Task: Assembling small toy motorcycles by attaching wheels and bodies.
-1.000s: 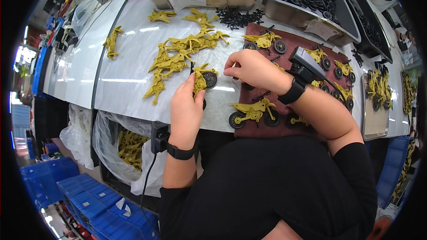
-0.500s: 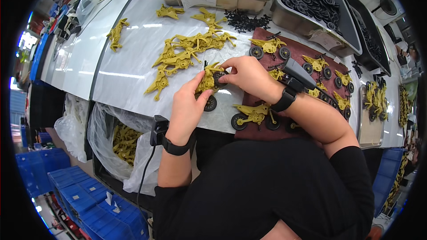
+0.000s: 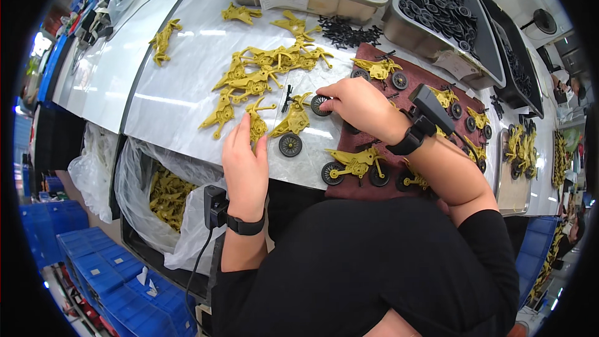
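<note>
A yellow toy motorcycle body (image 3: 297,120) lies on the white table between my hands, a black wheel (image 3: 290,145) at its near end and a small black part (image 3: 287,98) at its far end. Another yellow motorcycle body (image 3: 257,126) sits between the thumb and fingers of my left hand (image 3: 245,165), which closes loosely on it. My right hand (image 3: 359,107) pinches a second black wheel (image 3: 321,105) just right of the first body, slightly apart from it. Part of that wheel is hidden by my fingertips.
Several yellow bodies (image 3: 253,81) lie beyond my left hand, near a pile of black parts (image 3: 349,32). Wheeled motorcycles (image 3: 355,163) stand on a dark red cloth (image 3: 409,97). Bins of wheels (image 3: 430,9) and small parts (image 3: 302,1) line the back. A plastic-lined box (image 3: 140,193) stands lower left.
My left hand has moved left, off the motorcycle body with the wheel, and has another yellow body between its fingers. My right hand has drawn its wheel slightly right, away from the first body.
</note>
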`<state>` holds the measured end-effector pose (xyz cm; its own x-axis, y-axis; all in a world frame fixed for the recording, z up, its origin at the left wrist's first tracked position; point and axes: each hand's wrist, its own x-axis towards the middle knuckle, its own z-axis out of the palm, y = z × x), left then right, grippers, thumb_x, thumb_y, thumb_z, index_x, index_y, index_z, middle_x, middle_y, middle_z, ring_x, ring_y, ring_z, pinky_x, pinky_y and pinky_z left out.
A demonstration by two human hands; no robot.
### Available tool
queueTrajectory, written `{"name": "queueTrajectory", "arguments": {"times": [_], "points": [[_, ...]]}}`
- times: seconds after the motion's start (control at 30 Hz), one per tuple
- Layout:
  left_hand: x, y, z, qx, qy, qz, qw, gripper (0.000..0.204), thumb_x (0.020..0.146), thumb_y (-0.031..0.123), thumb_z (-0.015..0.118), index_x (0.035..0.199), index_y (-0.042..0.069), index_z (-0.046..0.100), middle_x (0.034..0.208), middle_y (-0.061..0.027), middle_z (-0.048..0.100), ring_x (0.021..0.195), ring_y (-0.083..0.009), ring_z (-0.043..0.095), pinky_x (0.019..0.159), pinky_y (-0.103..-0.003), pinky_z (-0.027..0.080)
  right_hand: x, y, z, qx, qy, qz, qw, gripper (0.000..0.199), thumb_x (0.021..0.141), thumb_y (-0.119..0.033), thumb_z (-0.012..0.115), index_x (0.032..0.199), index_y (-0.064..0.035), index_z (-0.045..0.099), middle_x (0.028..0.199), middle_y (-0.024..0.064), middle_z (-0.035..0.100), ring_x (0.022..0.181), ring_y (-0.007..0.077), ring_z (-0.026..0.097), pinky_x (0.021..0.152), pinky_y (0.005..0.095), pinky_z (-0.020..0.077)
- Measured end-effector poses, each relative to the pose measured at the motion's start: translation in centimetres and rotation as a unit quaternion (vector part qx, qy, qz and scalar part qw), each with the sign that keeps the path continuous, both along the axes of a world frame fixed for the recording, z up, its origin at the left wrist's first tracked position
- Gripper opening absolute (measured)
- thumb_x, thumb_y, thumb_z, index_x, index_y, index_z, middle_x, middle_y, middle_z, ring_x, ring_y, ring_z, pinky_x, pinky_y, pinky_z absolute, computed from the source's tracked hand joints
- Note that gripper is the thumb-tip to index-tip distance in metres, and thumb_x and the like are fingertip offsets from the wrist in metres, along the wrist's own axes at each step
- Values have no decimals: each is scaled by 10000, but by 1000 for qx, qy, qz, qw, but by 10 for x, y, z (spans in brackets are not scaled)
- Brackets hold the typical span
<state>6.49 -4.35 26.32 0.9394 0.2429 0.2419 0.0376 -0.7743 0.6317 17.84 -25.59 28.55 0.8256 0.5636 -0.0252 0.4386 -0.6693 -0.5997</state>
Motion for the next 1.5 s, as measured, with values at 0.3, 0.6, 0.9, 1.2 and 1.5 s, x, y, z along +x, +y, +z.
{"name": "queueTrajectory", "arguments": {"times": [0.3, 0.6, 0.9, 1.2, 1.5], "points": [[-3, 2, -4, -17, -7, -20, 1000, 462, 836, 41, 643, 1278, -20, 523, 1152, -202, 584, 1067, -348, 542, 920, -406, 434, -2, 5, -10, -110, -64, 23, 992, 242, 836, -136, 600, 1031, -7, 664, 878, 200, 663, 876, 352, 635, 769, 431, 501], [-1, -3, 0, -37, -20, -13, 999, 466, 840, 37, 635, 1287, -10, 513, 1144, -195, 586, 1053, -351, 550, 906, -404, 438, -4, -6, 17, 173, 180, -108, 962, 192, 885, -11, 577, 1049, 75, 626, 808, 104, 663, 689, 120, 646, 645, 253, 544], [6, -9, 2, -49, -57, -43, 996, 480, 851, 46, 623, 1310, -5, 491, 1147, -201, 582, 1053, -354, 551, 900, -410, 440, -13, 0, 15, 205, 322, -92, 920, 152, 895, -22, 606, 1024, 44, 652, 802, 51, 655, 680, 82, 619, 626, 216, 529], [-3, -5, -7, 65, -10, 34, 997, 514, 827, 38, 638, 1315, 16, 479, 1124, -184, 544, 1046, -356, 518, 904, -429, 421, -22, 6, 19, 172, 348, -124, 913, 173, 880, -52, 641, 1010, 63, 648, 806, 54, 668, 671, 73, 610, 621, 218, 521], [-3, -11, -13, 180, -59, 40, 981, 413, 810, 59, 651, 1209, -5, 566, 1190, -173, 532, 1126, -344, 497, 966, -448, 396, -32, 12, 5, 12, -12, -25, 1000, 168, 804, -120, 659, 912, 6, 683, 813, 186, 655, 720, 300, 644, 675, 364, 513]]}}
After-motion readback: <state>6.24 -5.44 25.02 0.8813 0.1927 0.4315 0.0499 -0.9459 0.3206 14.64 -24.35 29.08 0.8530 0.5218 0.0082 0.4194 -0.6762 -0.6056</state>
